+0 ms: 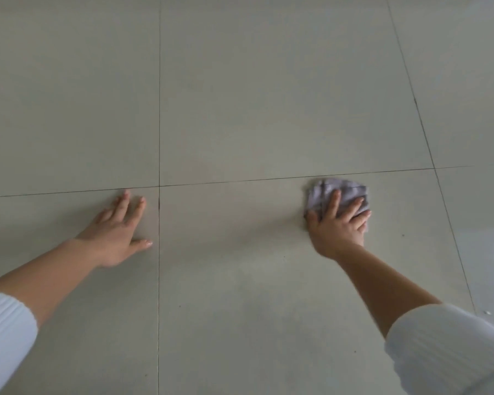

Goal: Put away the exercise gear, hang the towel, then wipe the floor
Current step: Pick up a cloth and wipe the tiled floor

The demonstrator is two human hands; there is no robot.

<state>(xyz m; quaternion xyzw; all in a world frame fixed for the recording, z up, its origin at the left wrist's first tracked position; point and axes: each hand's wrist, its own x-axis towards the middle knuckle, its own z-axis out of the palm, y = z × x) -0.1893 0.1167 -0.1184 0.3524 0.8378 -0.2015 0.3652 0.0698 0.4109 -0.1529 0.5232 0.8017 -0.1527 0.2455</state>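
A crumpled grey cloth (342, 191) lies on the pale tiled floor (254, 95) at the right. My right hand (338, 223) presses flat on the cloth with its fingers spread and straight. My left hand (120, 229) rests flat on the bare tile at the left, fingers straight, thumb out to the side, holding nothing. Both arms reach forward from white ribbed sleeves.
Large light tiles with dark grout lines fill the whole view. One grout line runs between my hands, another crosses just beyond my fingertips. A few small dark specks lie on the tile near my right arm.
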